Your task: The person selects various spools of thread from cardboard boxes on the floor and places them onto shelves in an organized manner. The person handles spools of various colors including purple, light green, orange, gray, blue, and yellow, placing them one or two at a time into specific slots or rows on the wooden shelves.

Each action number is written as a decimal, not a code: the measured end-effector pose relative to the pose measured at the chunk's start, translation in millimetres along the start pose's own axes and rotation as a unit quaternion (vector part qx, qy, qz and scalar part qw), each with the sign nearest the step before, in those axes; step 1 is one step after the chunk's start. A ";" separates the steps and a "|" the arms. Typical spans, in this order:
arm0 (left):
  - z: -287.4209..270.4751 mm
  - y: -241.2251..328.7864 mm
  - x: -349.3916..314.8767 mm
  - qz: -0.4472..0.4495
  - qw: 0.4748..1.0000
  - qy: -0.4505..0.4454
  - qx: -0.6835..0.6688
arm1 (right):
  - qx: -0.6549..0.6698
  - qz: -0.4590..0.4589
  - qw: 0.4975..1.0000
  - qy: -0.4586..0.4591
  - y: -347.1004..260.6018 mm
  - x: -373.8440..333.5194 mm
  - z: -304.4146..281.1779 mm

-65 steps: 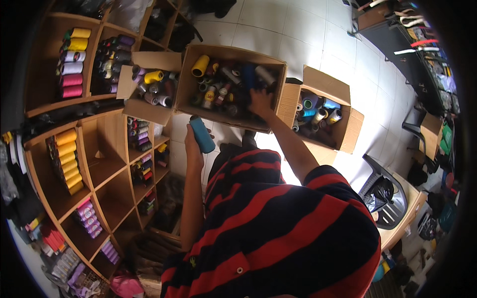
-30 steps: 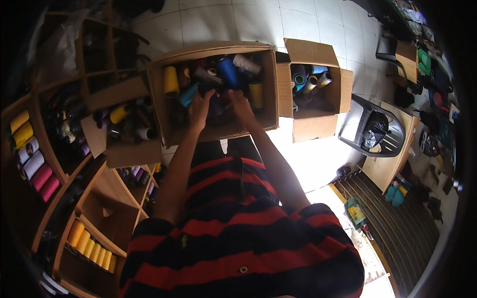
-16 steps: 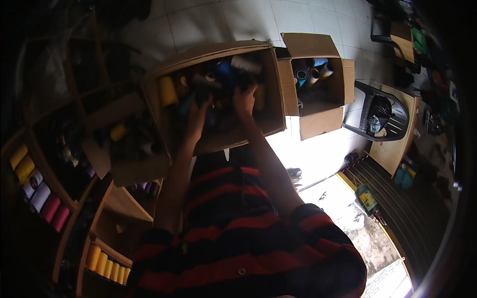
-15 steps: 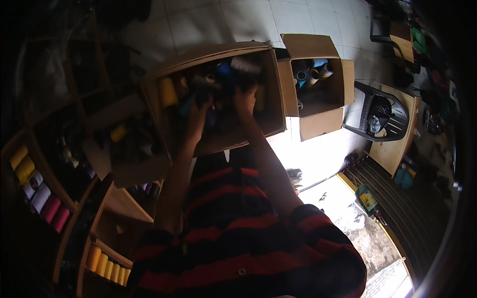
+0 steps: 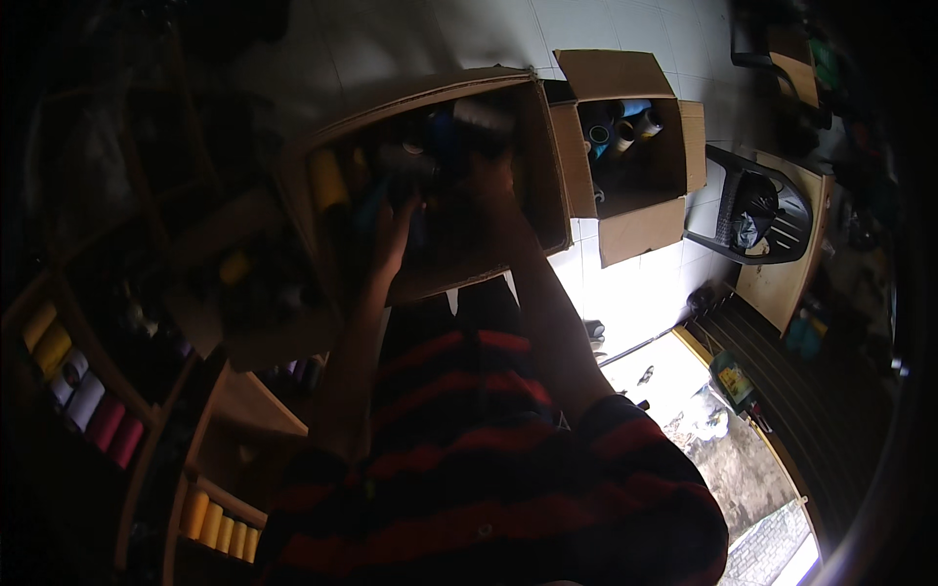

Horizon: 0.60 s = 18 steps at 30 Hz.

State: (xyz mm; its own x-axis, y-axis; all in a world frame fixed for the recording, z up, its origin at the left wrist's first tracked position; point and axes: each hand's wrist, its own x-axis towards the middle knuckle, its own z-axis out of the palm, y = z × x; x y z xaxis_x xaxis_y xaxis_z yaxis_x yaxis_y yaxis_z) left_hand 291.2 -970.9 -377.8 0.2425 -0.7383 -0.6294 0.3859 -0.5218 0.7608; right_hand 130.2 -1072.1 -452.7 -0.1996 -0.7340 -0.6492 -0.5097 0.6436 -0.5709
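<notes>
Both my arms reach down into a large open cardboard box [image 5: 410, 285] holding thread spools. My left hand [image 5: 399, 217] is in the box's middle, among dark and bluish spools; its fingertips are lost in shadow. To its right, my right hand [image 5: 490, 184] reaches lower among the contents, below a pale spool [image 5: 483, 115] at the far side. Its fingers are too dark to make out. A yellow spool [image 5: 328, 178] stands against the box's left wall. Close to the pale spool lies a blue spool [image 5: 445, 132].
A smaller open box [image 5: 640, 234] with several spools stands to the right. Beyond it is a dark plastic chair [image 5: 782, 230] with a black bag on it. Shelves at the left hold yellow [image 5: 51, 350], white and magenta spools [image 5: 106, 422]. Orange-yellow spools [image 5: 211, 525] fill a lower shelf.
My right hand has gone a little deeper into the large box and is now more shaded. My left hand stays nearly in place. The whole view has shifted slightly and looks darker.
</notes>
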 end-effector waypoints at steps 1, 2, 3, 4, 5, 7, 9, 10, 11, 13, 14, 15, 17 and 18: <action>-1.5 2.0 0.6 0.001 1.000 -0.007 0.007 | 0.021 -0.001 1.000 -0.020 -3.9 -2.4 -9.8; -3.0 4.1 1.5 0.002 1.000 -0.013 0.013 | 0.042 -0.003 0.998 -0.041 -8.9 -5.3 -15.3; -1.8 8.8 1.3 0.016 1.000 -0.015 0.011 | -0.036 -0.017 0.999 0.037 -23.8 -18.7 -18.3; 1.6 13.1 1.4 0.029 0.999 -0.017 0.008 | -0.017 -0.031 0.999 0.020 -14.5 -18.4 -20.7; 2.1 14.4 -1.3 0.043 0.999 -0.018 0.006 | 0.002 -0.045 0.999 0.003 -5.5 -16.7 -29.1; -1.6 13.7 -1.1 0.012 0.999 -0.026 0.020 | -0.003 0.014 0.997 -0.074 -36.3 -36.1 -52.0; -3.5 9.6 2.3 0.002 0.999 -0.037 0.020 | -0.058 -0.062 0.995 -0.057 -34.8 -41.1 -56.4; -4.5 6.0 4.0 0.006 0.999 -0.045 0.014 | -0.085 -0.100 0.990 -0.045 -35.6 -44.3 -59.5; -5.6 2.7 6.1 0.010 0.999 -0.053 0.008 | -0.102 -0.136 0.985 -0.018 -35.3 -49.7 -62.5; -5.0 5.8 6.7 -0.007 0.998 -0.064 0.001 | -0.133 -0.207 0.969 0.035 -48.8 -72.1 -68.4; -4.7 7.7 7.0 -0.017 0.997 -0.071 -0.002 | -0.133 -0.234 0.962 0.047 -51.3 -78.0 -72.3; -5.0 9.1 7.9 -0.009 0.996 -0.084 0.002 | -0.133 -0.260 0.955 0.058 -52.4 -82.9 -76.2; -5.6 12.0 10.2 0.007 0.994 -0.111 0.009 | -0.125 -0.313 0.937 0.088 -58.1 -92.2 -83.5; -2.0 15.3 9.6 0.023 0.995 -0.095 0.020 | -0.117 -0.340 0.927 0.110 -62.6 -96.8 -87.4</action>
State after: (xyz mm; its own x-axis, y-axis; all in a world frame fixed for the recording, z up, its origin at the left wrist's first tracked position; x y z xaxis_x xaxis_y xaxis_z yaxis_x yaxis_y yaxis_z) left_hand 301.2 -985.1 -372.5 0.0860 -0.8273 -0.5552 0.3422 -0.4988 0.7963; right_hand 108.3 -1060.3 -310.2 0.0811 -0.9956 -0.0463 -0.7425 -0.0294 -0.6692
